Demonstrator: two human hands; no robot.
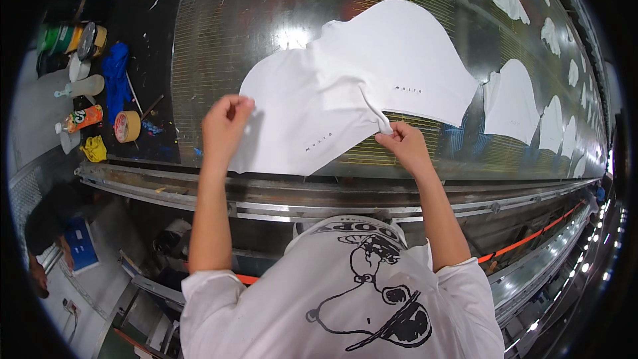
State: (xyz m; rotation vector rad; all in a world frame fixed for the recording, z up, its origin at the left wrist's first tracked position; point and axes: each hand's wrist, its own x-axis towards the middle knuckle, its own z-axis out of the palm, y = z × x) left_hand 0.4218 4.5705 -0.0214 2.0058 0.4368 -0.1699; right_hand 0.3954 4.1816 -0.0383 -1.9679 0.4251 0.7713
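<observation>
At the far left, a clear plastic bottle with an orange label (85, 118) lies near a round roll of tan tape (126, 127) and a crumpled bright-blue cloth-like item (116, 80). Next, the left hand (224, 125) is at the left edge of a white, curved-edged fabric panel (282, 110) on the glossy, dark, yellow-lined worktop (219, 33); its fingers are curled, and whether they grip cloth I cannot tell. The right hand's (405, 146) fingers pinch the panel's gathered right corner. Beyond, a second white rounded fabric panel (415, 53) lies flat, then smaller-looking white fabric pieces (512, 103) extend rightward.
</observation>
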